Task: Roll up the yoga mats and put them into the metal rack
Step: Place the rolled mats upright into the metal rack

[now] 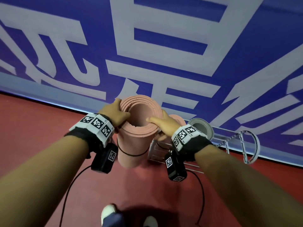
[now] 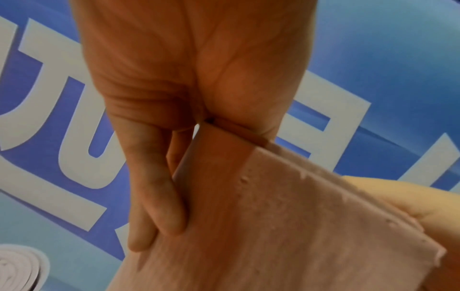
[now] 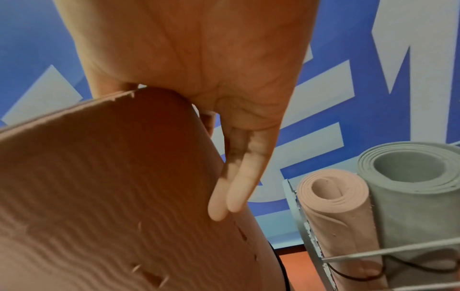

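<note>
A rolled pink yoga mat [image 1: 134, 141] stands upright between my hands, just left of the metal rack [image 1: 242, 141]; a black elastic band [image 1: 131, 155] circles it. My left hand [image 1: 113, 112] grips the left side of its top rim. My right hand [image 1: 161, 122] grips the right side, thumb over the rim into the hollow. In the wrist views the left hand's fingers [image 2: 159, 206] and the right hand's fingers [image 3: 231, 189] lie along the mat's outer wall [image 3: 99, 187]. Another pink roll [image 3: 341, 212] and a grey roll [image 3: 418, 189] stand in the rack. Whether the mat touches the floor I cannot tell.
A blue wall banner [image 1: 164, 46] with large white lettering stands right behind the rack. The floor [image 1: 41, 128] is red. Black cables [image 1: 201, 194] hang from my wrist cameras. My white shoes [image 1: 108, 212] show at the bottom edge.
</note>
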Tool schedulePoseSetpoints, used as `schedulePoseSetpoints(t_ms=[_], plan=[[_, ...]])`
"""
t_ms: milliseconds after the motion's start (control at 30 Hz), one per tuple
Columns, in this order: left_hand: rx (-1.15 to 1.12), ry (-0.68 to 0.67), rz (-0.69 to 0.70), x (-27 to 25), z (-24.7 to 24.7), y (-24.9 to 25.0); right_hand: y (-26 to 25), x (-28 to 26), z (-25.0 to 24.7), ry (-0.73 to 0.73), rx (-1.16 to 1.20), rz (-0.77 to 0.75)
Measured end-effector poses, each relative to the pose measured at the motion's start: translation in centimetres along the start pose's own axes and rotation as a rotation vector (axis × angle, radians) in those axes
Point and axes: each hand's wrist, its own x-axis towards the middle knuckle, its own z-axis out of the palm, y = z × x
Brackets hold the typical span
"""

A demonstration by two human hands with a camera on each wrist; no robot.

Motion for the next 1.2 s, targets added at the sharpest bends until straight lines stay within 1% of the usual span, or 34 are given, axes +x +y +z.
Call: schedulePoseSetpoints(t_ms=[67,100,167,200,267,367,467,533,567,633,700,767,800,833,867,967,1000,1067,1200], plan=[[0.020,-0.004,0.005,-1.6,0.6,0.4,1.1,-2.3,-0.8,-0.060,-0.007,-0.032],[0.024,-0.010,0.007,-2.3,0.8,0.5,1.7,-3.4,-1.3,-0.116,-0.025,-0.069],[0.042,-0.030,0.013,-3.7,1.2,0.7,3.0,-5.3,-2.1,-0.236,-0.141,-0.140],[0.050,-0.045,0.014,-4.3,1.5,0.7,3.7,-6.1,-2.4,-0.270,-0.205,-0.162],[0.051,-0.077,0.019,-5.5,2.2,0.7,5.0,-7.2,-2.7,-0.263,-0.261,-0.202],[0.039,-0.099,0.039,-7.3,3.0,1.1,6.7,-8.7,-2.6,-0.170,-0.281,-0.222],[0.050,-0.105,0.090,-9.2,3.3,1.8,8.0,-9.9,-2.0,-0.184,-0.295,-0.231],[0.038,-0.105,0.105,-10.5,3.5,2.4,8.8,-10.9,-1.7,-0.155,-0.299,-0.246],[-0.005,-0.121,0.102,-11.2,3.6,2.7,9.5,-11.1,-1.9,-0.140,-0.276,-0.245],[-0.218,-0.227,0.096,-12.8,4.3,3.3,10.7,-11.8,-2.8,-0.097,-0.232,-0.269],[-0.389,-0.366,0.111,-14.2,5.1,4.1,11.7,-13.0,-4.2,-0.048,-0.191,-0.279],[-0.440,-0.509,0.167,-14.9,6.1,4.7,12.9,-13.9,-6.0,-0.014,-0.168,-0.261],[-0.423,-0.556,0.192,-14.8,6.7,5.0,13.5,-14.1,-7.0,0.004,-0.154,-0.256],[-0.393,-0.574,0.212,-14.5,7.4,5.2,13.9,-14.3,-8.0,0.013,-0.148,-0.254],[-0.348,-0.569,0.239,-14.3,8.2,5.5,14.0,-14.7,-8.9,0.014,-0.151,-0.256],[-0.212,-0.462,0.293,-14.1,10.7,7.6,14.3,-15.5,-11.4,0.055,-0.123,-0.257],[-0.230,-0.439,0.298,-14.4,11.4,8.7,14.7,-15.6,-12.3,0.061,-0.103,-0.259],[-0.305,-0.441,0.306,-15.1,12.6,11.0,15.3,-16.0,-14.3,0.059,-0.107,-0.267],[-0.376,-0.396,0.380,-15.9,14.0,14.9,16.0,-17.1,-18.9,0.052,-0.080,-0.257]])
